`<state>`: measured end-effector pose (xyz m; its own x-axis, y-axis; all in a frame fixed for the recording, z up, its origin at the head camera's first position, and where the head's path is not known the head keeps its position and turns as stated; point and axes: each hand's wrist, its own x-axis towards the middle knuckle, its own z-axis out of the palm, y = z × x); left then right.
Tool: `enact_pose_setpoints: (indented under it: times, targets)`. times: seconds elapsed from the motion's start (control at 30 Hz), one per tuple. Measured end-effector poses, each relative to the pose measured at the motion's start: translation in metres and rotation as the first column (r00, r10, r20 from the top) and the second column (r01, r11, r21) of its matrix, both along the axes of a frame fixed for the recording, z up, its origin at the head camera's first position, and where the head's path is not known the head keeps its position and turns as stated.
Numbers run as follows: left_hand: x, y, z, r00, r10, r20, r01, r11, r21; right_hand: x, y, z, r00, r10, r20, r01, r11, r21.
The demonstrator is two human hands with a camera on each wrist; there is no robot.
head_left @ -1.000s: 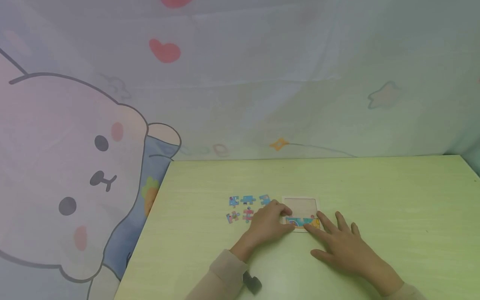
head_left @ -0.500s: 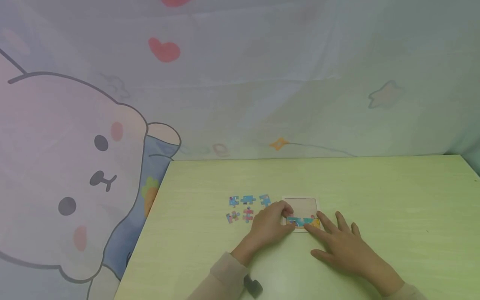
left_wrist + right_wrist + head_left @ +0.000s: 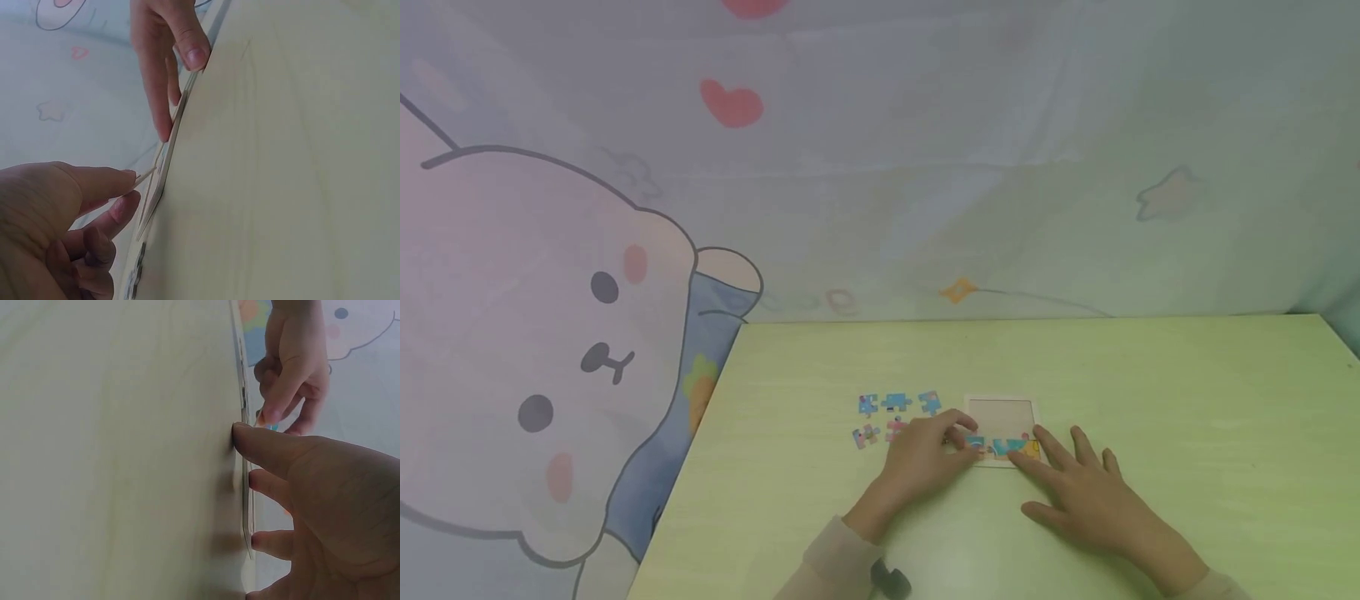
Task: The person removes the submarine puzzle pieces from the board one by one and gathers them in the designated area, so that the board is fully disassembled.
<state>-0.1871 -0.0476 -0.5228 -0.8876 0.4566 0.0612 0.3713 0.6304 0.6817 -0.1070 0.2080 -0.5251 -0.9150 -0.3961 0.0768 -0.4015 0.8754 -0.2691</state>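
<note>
My left hand pinches a blue jigsaw piece between thumb and fingers over the left edge of a shallow puzzle tray. In the left wrist view, this thin piece is tilted, partly raised from the tray. Blue and yellow pieces lie along the tray's near side, a gap away from the pinched one. With fingers spread, my right hand rests at the tray's right side; one fingertip touches the pieces there. In the right wrist view, its thumb is extended near the tray edge.
Left of the tray lie several loose jigsaw pieces in two rows, the nearer row partly behind my left hand. All of it is on a pale green table. A printed cloth hangs behind the table.
My left hand has shifted left with the pinched jigsaw piece, opening a gap between it and the neighbouring pieces in the tray. My right hand has stayed in place.
</note>
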Motion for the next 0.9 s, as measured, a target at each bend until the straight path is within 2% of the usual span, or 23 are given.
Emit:
enact_pose_setpoints:
  times: [0.13,0.47,0.73,0.9]
  targets:
    - [0.004,-0.016,0.002,0.999,0.038,0.013,-0.039,0.999,0.035,0.0,0.0,-0.001,1.0,0.003,-0.008,-0.003,1.0,0.006]
    - [0.013,-0.068,0.008,0.989,0.139,0.05,-0.142,0.989,0.047,0.0,0.0,-0.003,1.0,-0.003,0.0,0.003,1.0,0.006]
    - [0.021,-0.112,0.006,0.971,0.229,0.07,-0.232,0.972,0.03,0.001,0.0,-0.003,1.0,-0.008,0.014,0.008,1.0,-0.008]
    - [0.023,-0.129,0.005,0.965,0.249,0.087,-0.252,0.968,0.018,0.001,0.001,-0.002,1.0,-0.01,0.016,0.01,1.0,-0.012]
